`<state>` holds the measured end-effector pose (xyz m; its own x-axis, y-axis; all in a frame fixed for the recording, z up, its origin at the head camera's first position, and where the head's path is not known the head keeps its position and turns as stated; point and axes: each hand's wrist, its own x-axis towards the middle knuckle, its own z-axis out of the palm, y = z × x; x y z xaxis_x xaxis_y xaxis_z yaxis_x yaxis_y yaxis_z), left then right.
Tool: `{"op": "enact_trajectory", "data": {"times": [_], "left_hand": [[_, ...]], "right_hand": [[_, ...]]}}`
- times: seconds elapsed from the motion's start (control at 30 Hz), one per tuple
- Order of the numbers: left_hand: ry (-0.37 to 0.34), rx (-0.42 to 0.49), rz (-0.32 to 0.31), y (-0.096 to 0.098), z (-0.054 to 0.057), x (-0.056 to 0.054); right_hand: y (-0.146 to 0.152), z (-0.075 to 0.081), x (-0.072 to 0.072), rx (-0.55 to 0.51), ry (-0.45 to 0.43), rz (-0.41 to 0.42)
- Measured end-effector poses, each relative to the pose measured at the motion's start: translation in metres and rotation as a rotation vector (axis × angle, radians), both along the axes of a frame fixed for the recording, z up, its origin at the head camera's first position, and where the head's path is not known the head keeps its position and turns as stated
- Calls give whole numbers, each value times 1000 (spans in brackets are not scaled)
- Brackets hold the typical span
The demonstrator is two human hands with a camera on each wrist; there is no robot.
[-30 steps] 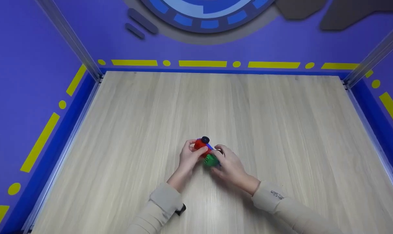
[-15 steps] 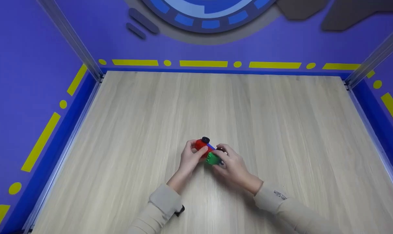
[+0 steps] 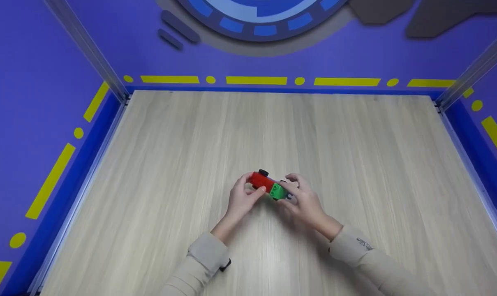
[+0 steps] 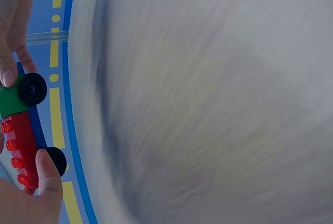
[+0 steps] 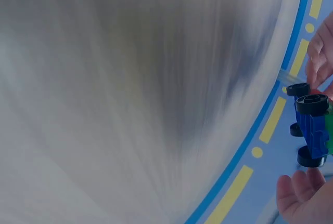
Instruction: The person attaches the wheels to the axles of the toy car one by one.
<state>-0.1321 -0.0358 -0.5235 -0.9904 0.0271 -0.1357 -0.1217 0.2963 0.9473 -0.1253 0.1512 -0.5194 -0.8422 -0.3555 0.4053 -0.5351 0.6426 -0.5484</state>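
Note:
Between both hands is a toy car of building bricks (image 3: 262,181), held over the table. Its long red studded brick (image 4: 25,148) and a green brick (image 3: 278,191) sit end to end on a blue wheeled base (image 5: 315,130) with black wheels (image 4: 33,89). My left hand (image 3: 242,203) grips the red end, thumb along its near side. At the green end, my right hand (image 3: 310,207) pinches the green brick with thumb and index finger. The right hand's other fingers are loosely bent beside a wheel in the right wrist view.
The light wood table (image 3: 190,135) is bounded by a blue back wall (image 3: 264,61) with yellow dashes and by side walls. Metal posts (image 3: 92,53) stand at the back corners. A black strap piece (image 3: 225,265) shows at the left cuff.
The toy car has moved right and slightly away, and has turned so more of its red and green bricks shows. The right hand has shifted right with it; the left forearm has barely moved.

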Motion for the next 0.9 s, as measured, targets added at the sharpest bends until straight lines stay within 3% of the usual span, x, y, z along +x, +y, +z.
{"op": "enact_trajectory", "data": {"times": [0.23,0.4,0.67,0.9], "left_hand": [[92,-185,-11,6,-3,-9],[145,-287,-29,12,-6,-17],[193,-357,-52,29,-11,-36],[207,-400,-59,45,-17,-53]], "right_hand": [[7,-2,-8,46,-2,-74],[14,-3,-14,28,-132,-121],[28,-8,-31,9,-300,-166],[45,-13,-48,48,-305,-197]]}}
